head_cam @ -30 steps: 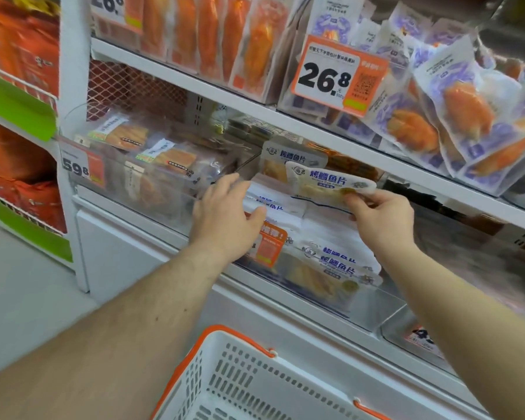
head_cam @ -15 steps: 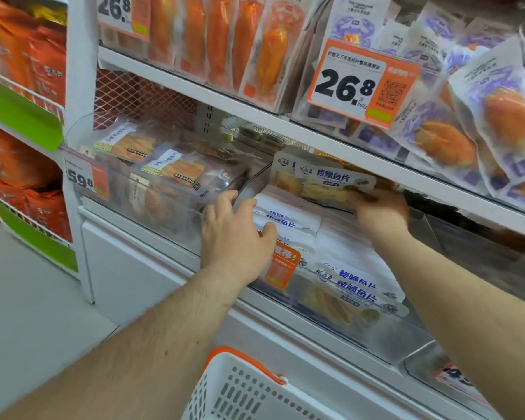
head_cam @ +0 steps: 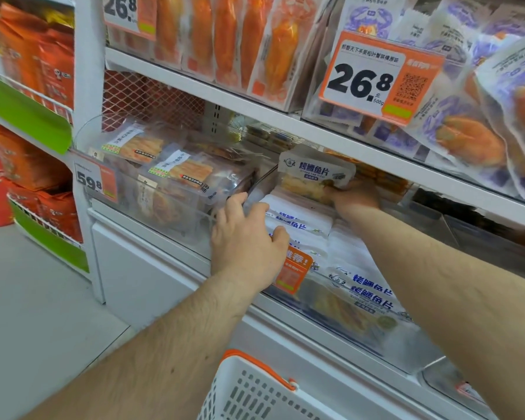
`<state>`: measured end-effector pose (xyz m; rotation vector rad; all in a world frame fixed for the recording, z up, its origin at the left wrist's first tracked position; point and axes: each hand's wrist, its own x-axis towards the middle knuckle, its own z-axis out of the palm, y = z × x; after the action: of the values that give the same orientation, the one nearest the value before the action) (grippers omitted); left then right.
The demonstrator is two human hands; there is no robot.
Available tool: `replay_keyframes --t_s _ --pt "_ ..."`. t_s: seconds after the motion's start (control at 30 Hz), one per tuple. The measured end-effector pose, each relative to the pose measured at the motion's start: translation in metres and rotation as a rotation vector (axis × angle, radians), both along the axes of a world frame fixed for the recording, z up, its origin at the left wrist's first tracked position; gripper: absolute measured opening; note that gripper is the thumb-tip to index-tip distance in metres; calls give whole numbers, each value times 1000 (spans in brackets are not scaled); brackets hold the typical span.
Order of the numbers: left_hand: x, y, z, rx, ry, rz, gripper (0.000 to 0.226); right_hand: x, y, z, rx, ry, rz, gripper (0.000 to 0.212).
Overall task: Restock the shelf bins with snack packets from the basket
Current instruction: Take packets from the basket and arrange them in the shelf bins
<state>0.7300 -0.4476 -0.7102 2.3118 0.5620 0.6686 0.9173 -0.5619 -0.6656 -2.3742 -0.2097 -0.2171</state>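
Note:
A clear plastic shelf bin (head_cam: 385, 344) holds a row of white fish-slice snack packets (head_cam: 367, 292) with blue lettering. My right hand (head_cam: 353, 195) reaches deep into the back of the bin and holds one such packet (head_cam: 314, 174) upright above the row. My left hand (head_cam: 244, 241) rests on the front packets, fingers spread over their top edges near the bin's left wall. The white basket (head_cam: 255, 392) with an orange rim shows at the bottom edge; its contents are hidden.
A neighbouring clear bin (head_cam: 152, 204) with clear-wrapped orange snacks sits to the left, tagged 59.8. The white shelf board (head_cam: 285, 122) above carries orange and purple packets and a 26.8 price tag (head_cam: 376, 77). Orange bags fill green-edged racks (head_cam: 28, 113) at far left.
My right hand has pushed the packet farther back and up into the bin. My left hand stays on the front packets. The view has shifted closer and right.

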Motion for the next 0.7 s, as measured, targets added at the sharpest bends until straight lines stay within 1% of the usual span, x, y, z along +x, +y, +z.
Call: replay_keyframes --t_s 0.1,0.13,0.23,0.37,0.43,0.47,0.5,0.53,0.6,0.63,0.7 --pt "0 -1 0 -2 2 -2 49 7 -2 -8 -69 21 -23 24" --pt "0 -1 0 -3 4 -3 49 8 -3 -10 -88 23 -33 24" --pt "0 -1 1 -1 5 -6 49 9 -1 -10 -134 25 -80 39" --pt "-1 1 2 15 10 -12 50 11 -2 -9 -176 52 -95 51" --pt "-4 0 3 60 2 -2 51 9 -6 -7 -221 57 -133 61" --pt "-6 -1 5 99 -19 5 51 4 -8 -3 -233 54 -147 61" --pt "-8 -2 7 139 -62 9 50 -4 -10 1 -219 46 -145 52" --pt "-11 -4 10 180 -123 1 48 -14 -13 6 -177 39 -126 40" --pt "-18 -9 17 229 -264 -60 42 -41 -20 14 -6 29 -76 18" --pt "-23 -13 20 213 -289 -125 37 -54 -24 16 83 11 -58 13" --pt "-33 -20 24 166 -251 -289 23 -86 -31 18 194 -54 -4 12"
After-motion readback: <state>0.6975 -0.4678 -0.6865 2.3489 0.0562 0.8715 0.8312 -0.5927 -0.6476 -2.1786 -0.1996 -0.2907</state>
